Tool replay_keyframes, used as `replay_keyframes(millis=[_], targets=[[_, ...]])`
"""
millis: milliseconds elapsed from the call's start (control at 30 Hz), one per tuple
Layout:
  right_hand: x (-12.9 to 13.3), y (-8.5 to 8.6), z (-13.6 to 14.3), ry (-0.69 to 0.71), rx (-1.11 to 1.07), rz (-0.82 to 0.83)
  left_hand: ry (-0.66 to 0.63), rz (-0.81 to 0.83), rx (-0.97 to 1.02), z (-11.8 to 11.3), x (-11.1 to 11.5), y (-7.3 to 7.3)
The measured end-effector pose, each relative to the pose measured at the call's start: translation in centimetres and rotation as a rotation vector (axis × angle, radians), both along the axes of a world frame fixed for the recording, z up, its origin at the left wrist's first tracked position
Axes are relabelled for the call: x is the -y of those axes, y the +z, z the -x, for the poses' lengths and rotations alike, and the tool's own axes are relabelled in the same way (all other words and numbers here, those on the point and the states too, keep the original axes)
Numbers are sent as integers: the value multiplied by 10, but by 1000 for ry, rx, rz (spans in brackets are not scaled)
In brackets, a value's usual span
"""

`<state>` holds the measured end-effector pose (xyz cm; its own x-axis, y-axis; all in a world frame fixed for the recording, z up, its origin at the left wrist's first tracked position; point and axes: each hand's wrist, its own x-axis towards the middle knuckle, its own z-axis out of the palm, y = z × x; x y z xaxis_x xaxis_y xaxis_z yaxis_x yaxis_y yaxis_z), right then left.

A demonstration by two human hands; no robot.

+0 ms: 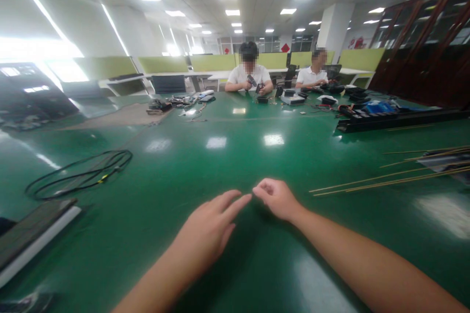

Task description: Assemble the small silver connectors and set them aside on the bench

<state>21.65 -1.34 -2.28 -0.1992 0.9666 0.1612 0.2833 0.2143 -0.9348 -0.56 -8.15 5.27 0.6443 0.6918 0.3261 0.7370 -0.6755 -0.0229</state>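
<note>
Over the green tabletop (235,161), my left hand (213,220) stretches forward with its fingers extended and apart, holding nothing that I can see. Just to its right, my right hand (277,199) is curled, thumb and fingertips pinched together. Whatever the pinch may hold is too small or too hidden to make out. The left fingertips come very close to the right ones; whether they touch I cannot tell. To the right of my right hand, several thin brass-coloured rods (370,183) lie across the table.
At left lie a coiled black cable (82,171) and a dark slab with a pale edge (40,234). A long black channel (389,121) rests at right. Across the table, one person (248,76) handles dark parts, and another person (314,76) sits farther right. Electronics (191,99) are scattered there.
</note>
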Motion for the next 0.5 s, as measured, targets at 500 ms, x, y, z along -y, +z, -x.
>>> replay_keyframes(millis=[500], targets=[[6,4,-1,117,164,-45,-54,93,-13,-29,-41,-15]])
